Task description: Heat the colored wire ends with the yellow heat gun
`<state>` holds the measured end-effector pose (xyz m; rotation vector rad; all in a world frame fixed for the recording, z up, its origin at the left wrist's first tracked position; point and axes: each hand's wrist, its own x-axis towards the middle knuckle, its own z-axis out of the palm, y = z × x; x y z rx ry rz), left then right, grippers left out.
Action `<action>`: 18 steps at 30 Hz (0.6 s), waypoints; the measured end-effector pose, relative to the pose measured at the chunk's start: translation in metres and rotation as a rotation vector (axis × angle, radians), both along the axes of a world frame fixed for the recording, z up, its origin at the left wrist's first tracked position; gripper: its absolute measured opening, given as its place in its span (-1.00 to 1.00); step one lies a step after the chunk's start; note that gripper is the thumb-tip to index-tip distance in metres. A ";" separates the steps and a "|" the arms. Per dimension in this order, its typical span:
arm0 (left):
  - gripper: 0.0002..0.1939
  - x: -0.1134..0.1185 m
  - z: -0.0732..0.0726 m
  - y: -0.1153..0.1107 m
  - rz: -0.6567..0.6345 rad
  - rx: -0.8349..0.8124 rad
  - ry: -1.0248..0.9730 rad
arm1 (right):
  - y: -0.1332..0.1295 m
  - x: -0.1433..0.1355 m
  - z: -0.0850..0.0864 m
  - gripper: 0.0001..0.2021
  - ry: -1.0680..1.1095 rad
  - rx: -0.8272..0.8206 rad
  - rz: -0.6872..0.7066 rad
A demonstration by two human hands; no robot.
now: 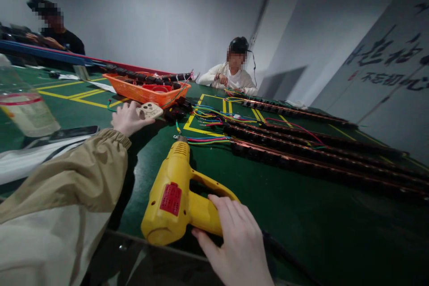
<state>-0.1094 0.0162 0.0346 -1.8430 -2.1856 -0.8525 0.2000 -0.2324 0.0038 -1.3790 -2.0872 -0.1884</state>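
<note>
My right hand (239,234) is closed round the handle of a yellow heat gun (167,192), which lies at the table's front edge. Its nozzle points away from me. Close beyond the nozzle are metal terminals and the blue, red and yellow-green wires (209,140) of a long dark bar assembly (268,154). Further off to the left, my left hand (129,118) grips a flat beige object (149,111) with dark patches, which looks like a phone case. It is beside the orange basket (144,93), and a dark bundle (179,109) sits just right of it.
On the green table (284,214), several long bar assemblies stretch right. At left are a clear plastic container (28,111), a dark phone (75,132) and white material (36,156). One person (231,76) sits opposite; another (60,35) is at far left. A black cord (284,250) trails right.
</note>
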 end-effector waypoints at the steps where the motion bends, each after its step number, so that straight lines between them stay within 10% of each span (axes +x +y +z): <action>1: -0.16 0.003 0.003 0.000 -0.024 0.084 -0.060 | 0.000 0.000 0.000 -0.52 -0.005 0.009 -0.001; 7: -0.34 0.033 0.027 -0.012 -0.302 0.356 -0.990 | 0.002 0.002 -0.001 -0.51 -0.030 0.033 -0.008; 12: -0.39 0.077 0.036 -0.051 -0.921 0.006 -1.830 | 0.003 0.010 0.005 -0.50 -0.048 0.025 -0.014; 18: -0.36 0.110 0.025 -0.080 -1.013 -0.338 -2.038 | -0.005 0.055 0.002 -0.53 -0.177 0.076 -0.008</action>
